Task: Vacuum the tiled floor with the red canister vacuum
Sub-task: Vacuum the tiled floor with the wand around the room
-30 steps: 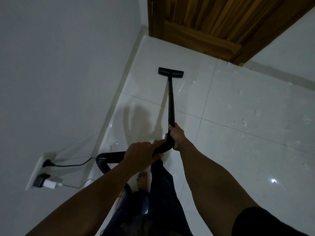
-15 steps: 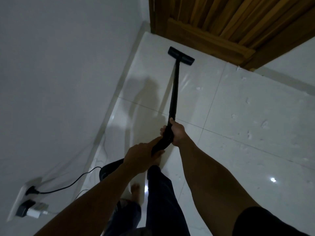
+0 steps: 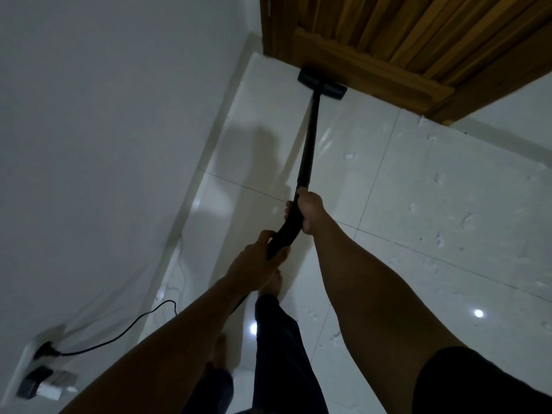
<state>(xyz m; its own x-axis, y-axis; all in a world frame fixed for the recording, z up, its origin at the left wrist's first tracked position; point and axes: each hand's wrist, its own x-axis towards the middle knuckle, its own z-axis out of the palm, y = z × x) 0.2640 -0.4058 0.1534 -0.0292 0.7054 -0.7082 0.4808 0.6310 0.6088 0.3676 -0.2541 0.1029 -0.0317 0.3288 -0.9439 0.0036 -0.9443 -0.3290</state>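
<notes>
A black vacuum wand [image 3: 307, 144] runs from my hands out over the white tiled floor [image 3: 418, 204]. Its flat black floor head [image 3: 322, 83] lies on the tile right against the foot of the wooden door [image 3: 388, 40]. My right hand [image 3: 310, 212] grips the wand where it meets the curved handle. My left hand [image 3: 257, 264] holds the lower end of the handle, just behind and below the right. The red canister is out of view.
A white wall [image 3: 104, 144] runs along the left. A wall socket [image 3: 38, 372] low on it holds a black plug with a cord [image 3: 119, 339] and a charger. White specks of debris [image 3: 439, 237] dot the tiles on the right. My legs and bare feet stand below my hands.
The floor head has slid forward from the middle of the tile to the foot of the door. Both arms have stretched out with it, and I have stepped forward.
</notes>
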